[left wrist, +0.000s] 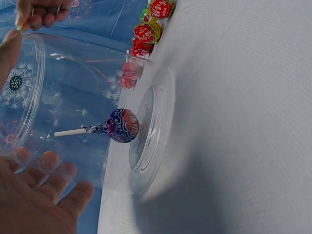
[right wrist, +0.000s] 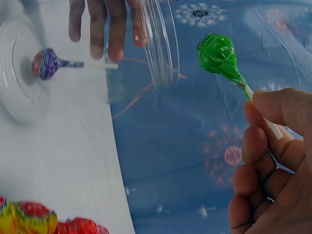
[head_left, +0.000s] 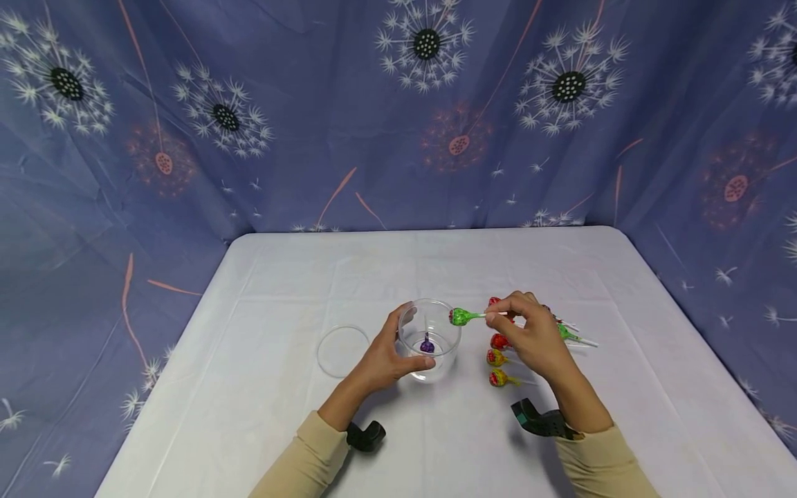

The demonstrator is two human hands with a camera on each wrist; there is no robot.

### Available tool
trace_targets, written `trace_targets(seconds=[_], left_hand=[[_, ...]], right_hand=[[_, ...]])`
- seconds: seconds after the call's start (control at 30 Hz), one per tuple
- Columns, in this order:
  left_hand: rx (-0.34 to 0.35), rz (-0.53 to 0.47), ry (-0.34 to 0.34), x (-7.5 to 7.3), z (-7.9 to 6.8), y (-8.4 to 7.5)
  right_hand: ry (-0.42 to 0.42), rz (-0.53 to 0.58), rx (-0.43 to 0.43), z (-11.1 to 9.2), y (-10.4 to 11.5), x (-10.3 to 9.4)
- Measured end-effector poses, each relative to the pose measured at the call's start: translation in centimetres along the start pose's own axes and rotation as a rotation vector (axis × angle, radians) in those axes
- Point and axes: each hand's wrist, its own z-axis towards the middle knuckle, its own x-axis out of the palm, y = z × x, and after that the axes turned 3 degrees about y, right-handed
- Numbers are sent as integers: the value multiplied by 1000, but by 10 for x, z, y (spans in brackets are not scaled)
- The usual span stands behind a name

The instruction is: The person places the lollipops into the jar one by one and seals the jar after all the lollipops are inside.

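Observation:
My left hand (head_left: 386, 360) grips a clear plastic jar (head_left: 407, 339) around its side, thumb in front and fingers behind. Inside, a purple-wrapped lollipop (left wrist: 123, 126) stands head down on the jar's bottom, its white stick pointing to the mouth. Between thumb and index finger, my right hand (head_left: 529, 335) pinches the white stick of a green-wrapped lollipop (right wrist: 218, 54). That lollipop's head is level with the jar's rim, at its right side in the head view. Beneath and beside the right hand lie several more lollipops, partly hidden by it.
Yellow lollipops (head_left: 498, 377) and red lollipops (head_left: 499, 342) lie on the white-covered table (head_left: 299, 443), right of the jar. Another green lollipop (head_left: 565, 333) is beyond the right hand. A clear ring-shaped lid (head_left: 320, 351) lies left of the jar. A blue dandelion-print curtain (head_left: 311, 124) surrounds the table's back and sides.

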Motion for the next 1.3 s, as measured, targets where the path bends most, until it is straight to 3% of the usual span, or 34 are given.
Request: trace_targets(seconds=[0.37, 1.3], left_hand=[[12, 5, -13, 0, 0, -1], [29, -14, -6, -1, -1, 1]], right_hand=[[29, -24, -13, 10, 11, 17], [56, -97, -198, 23, 19, 53]])
